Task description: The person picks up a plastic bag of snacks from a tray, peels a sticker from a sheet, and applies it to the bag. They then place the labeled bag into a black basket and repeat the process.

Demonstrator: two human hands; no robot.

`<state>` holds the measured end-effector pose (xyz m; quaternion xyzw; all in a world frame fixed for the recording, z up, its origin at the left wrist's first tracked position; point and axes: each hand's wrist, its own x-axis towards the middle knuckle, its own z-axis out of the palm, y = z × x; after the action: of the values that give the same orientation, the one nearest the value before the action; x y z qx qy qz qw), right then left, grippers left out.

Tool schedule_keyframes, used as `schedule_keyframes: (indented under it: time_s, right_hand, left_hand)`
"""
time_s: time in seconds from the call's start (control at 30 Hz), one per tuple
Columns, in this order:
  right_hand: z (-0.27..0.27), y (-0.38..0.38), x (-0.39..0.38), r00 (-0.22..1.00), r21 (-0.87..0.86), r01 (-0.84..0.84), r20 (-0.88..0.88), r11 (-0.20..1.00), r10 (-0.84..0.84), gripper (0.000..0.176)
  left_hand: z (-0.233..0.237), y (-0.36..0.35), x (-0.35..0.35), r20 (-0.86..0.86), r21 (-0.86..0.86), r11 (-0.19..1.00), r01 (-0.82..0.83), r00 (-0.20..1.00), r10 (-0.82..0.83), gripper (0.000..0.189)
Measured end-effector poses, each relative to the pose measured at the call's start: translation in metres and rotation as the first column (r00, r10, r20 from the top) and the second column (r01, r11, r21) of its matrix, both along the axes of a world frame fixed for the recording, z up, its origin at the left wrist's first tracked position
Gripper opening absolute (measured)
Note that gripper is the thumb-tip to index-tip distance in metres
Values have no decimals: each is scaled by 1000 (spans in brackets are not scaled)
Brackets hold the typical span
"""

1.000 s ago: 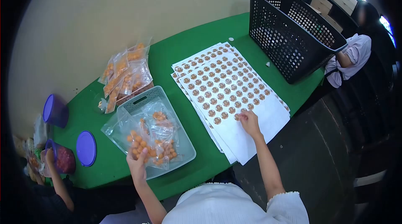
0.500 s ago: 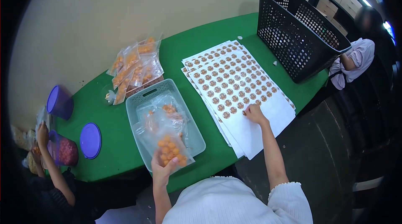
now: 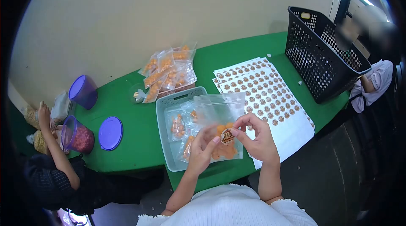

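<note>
Worktop point(image 3: 135, 141): green, under everything.
Tray point(image 3: 160, 133): just below your bag.
Bag point(image 3: 220, 110): held up in the air; looks light, floppy and slippery. Grip its edges.
Left hand point(image 3: 201, 150): clamped on the bag.
Right hand point(image 3: 258, 139): pinches the sticker onto the bag.
Sticker point(image 3: 227, 136): tiny, thin.

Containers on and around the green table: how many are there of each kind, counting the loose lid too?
Purple tubs: 2
Purple lid: 1
Pale tray: 1
Black basket: 1
Total: 5
</note>
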<state>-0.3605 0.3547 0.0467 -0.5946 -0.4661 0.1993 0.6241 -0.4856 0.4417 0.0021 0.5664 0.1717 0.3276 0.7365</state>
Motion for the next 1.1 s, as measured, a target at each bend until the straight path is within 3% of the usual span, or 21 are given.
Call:
schedule_keyframes:
  time_s: [0.3, 0.37, 0.6, 0.7, 0.77, 0.9, 0.97, 1.1]
  right_hand:
    - [-8, -7, 2, 990, -47, 57, 129, 997, -50, 10]
    - [-13, -12, 5, 989, -45, 83, 129, 996, -77, 11]
    - [-28, -44, 17, 973, -62, 180, 159, 982, -168, 12]
    - [-34, -64, 24, 947, -61, 276, 187, 959, -260, 14]
    - [-41, -80, 33, 894, -94, 361, 319, 928, -315, 12]
    - [-53, -124, 48, 792, -109, 546, 392, 831, -469, 14]
    - [-67, -150, 55, 724, -132, 645, 421, 752, -547, 15]
    - [-119, -206, 65, 455, -35, 861, 498, 508, -738, 27]
  left_hand:
    - [-8, -18, 3, -24, 37, 999, 6, 1000, -5, 34]
    - [-13, -18, 7, -137, 76, 997, 8, 991, 2, 34]
    - [-26, -38, 28, -158, 24, 990, 142, 978, -137, 34]
    - [-34, -53, 44, -57, 44, 976, 212, 976, -209, 32]
    - [-35, -65, 57, -54, 46, 955, 292, 956, -289, 30]
    - [-57, -99, 90, -70, 8, 911, 412, 909, -410, 29]
    - [-67, -123, 106, -179, 63, 895, 443, 887, -426, 30]
    - [-87, -166, 138, -220, 24, 825, 565, 808, -547, 32]
